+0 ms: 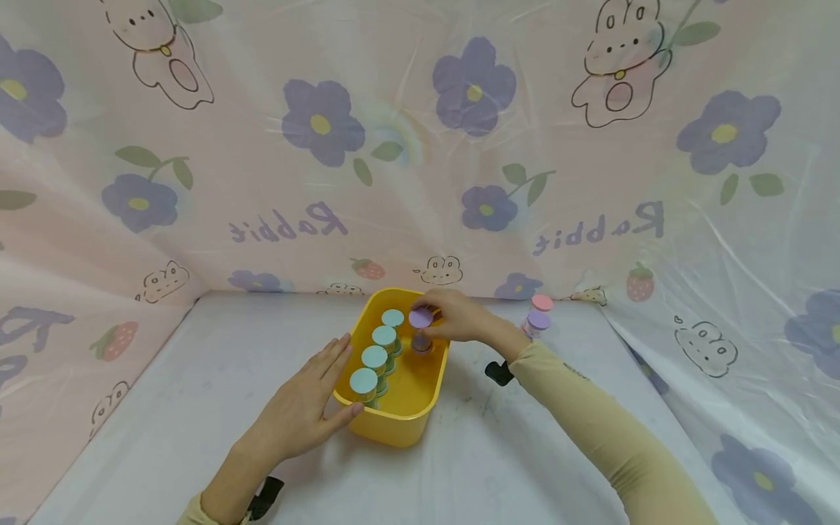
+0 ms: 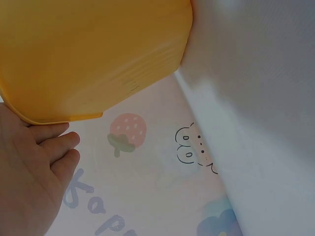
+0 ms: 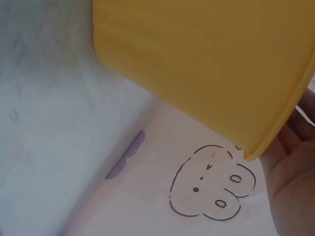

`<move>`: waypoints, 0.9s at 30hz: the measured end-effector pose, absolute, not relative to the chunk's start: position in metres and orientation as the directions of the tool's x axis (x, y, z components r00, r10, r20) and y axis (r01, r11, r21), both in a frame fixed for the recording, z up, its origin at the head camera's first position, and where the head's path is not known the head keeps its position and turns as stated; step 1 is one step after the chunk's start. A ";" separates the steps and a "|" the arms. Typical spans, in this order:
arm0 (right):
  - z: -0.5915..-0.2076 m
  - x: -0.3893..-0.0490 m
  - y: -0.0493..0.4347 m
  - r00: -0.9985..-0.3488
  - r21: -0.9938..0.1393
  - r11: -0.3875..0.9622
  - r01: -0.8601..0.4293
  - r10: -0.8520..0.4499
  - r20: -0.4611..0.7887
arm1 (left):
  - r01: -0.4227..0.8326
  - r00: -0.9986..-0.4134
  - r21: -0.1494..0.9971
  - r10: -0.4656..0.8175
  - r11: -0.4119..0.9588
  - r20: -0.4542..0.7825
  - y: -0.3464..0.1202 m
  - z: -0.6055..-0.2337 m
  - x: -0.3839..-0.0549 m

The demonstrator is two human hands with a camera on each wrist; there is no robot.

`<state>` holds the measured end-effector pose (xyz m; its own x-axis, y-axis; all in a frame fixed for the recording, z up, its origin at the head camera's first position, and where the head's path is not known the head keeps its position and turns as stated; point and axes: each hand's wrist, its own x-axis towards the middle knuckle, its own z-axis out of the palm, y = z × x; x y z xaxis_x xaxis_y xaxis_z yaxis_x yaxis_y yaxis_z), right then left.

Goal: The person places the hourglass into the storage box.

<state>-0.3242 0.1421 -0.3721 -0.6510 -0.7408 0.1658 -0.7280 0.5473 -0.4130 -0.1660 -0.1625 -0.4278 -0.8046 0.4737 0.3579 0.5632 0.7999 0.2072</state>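
Note:
A yellow plastic bin (image 1: 405,430) stands on the table in the head view. Several small jars with pale teal lids (image 1: 375,357) form a row along its left inner side. My right hand (image 1: 456,315) reaches over the right rim and pinches a small purple-lidded jar (image 1: 420,317) inside the bin, near its far end. Whether that jar touches the floor of the bin, I cannot tell. On the left rim rests my left hand (image 1: 298,408), fingers extended and thumb at the near corner. Both wrist views show mainly the bin's outer wall (image 2: 93,54), with the held jar hidden.
Behind my right wrist stand a pink-lidded jar (image 1: 541,302) and a purple-lidded jar (image 1: 537,323). A white cover (image 1: 525,452) lies over the table. Patterned sheeting with flowers and rabbits (image 1: 400,182) rises at the back and both sides.

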 end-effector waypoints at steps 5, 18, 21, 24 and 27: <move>-0.369 -0.331 0.138 -0.653 -0.383 0.584 -0.716 -0.754 0.070 | 0.561 -0.806 0.209 0.471 0.801 0.358 -0.163 -0.428 -0.166; -0.367 -0.347 0.129 -0.653 -0.346 0.636 -0.690 -0.753 -0.082 | 0.558 -0.811 0.222 0.468 0.800 0.352 -0.163 -0.428 -0.166; -0.369 -0.350 0.127 -0.650 -0.332 0.639 -0.694 -0.755 -0.094 | 0.560 -0.809 0.222 0.469 0.798 0.353 -0.162 -0.428 -0.166; -0.371 -0.351 0.126 -0.638 -0.308 0.633 -0.710 -0.763 -0.098 | 0.563 -0.807 0.219 0.471 0.797 0.357 -0.163 -0.429 -0.166; -0.371 -0.352 0.125 -0.630 -0.297 0.627 -0.721 -0.770 -0.096 | 0.565 -0.803 0.216 0.472 0.796 0.362 -0.163 -0.429 -0.166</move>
